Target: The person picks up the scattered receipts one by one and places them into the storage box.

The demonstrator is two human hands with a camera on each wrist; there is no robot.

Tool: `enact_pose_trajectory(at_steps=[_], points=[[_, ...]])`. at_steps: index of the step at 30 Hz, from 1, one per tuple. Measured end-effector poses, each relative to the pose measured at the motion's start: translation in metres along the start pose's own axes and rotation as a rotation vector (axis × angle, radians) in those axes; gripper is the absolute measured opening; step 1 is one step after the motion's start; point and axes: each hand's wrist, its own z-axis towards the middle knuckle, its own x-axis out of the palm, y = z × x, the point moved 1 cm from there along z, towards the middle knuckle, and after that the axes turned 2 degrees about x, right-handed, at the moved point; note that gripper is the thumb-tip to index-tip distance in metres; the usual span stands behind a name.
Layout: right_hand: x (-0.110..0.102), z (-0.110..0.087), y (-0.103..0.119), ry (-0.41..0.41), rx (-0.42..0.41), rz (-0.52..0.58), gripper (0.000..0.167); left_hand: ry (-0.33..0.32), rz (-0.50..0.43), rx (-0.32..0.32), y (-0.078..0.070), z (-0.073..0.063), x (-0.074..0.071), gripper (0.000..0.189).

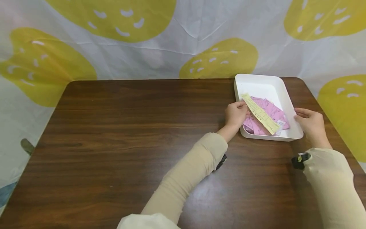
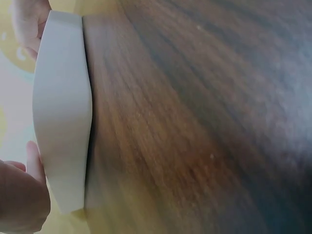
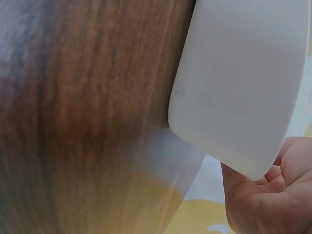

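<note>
Dark wooden table (image 1: 128,133) carries 1 white tray (image 1: 286,95) at its far right, holding 1 yellow slip (image 1: 260,114) over several pink slips (image 1: 271,111); their count is unclear. My left hand (image 1: 235,114) grips the tray's left rim, my right hand (image 1: 311,124) its right rim, fingertips hidden.

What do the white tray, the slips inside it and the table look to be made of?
White tray: likely plastic, with smooth, matte, uniform walls and rounded moulded corners. Pink slips and yellow strip: thin paper, by the look, lying flat, overlapping, with faint print. Table: dark wood or wood-look laminate, streaked grain under a soft sheen; which one cannot be told.
</note>
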Motion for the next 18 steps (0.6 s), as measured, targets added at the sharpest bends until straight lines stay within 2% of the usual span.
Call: enact_pose_trajectory(at_steps=[2,6,8,15,18], points=[[0.000,0.000,0.000,0.008,0.008,0.005,0.049,0.020,0.029,-0.015,-0.001,0.000,-0.001,0.026],[-0.001,-0.001,0.001,0.017,0.025,0.004,0.049,0.067,0.177,-0.023,-0.005,0.000,-0.004,0.031],[-0.001,-0.001,0.001,0.021,0.029,-0.002,0.050,0.086,0.211,-0.024,-0.007,-0.001,-0.005,0.032],[-0.001,-0.002,0.003,0.025,0.031,-0.007,0.050,0.119,0.146,-0.018,-0.014,-0.004,-0.011,0.029],[-0.001,-0.002,0.004,0.020,0.033,-0.011,0.050,0.153,0.152,-0.006,-0.016,-0.005,-0.018,0.029]])
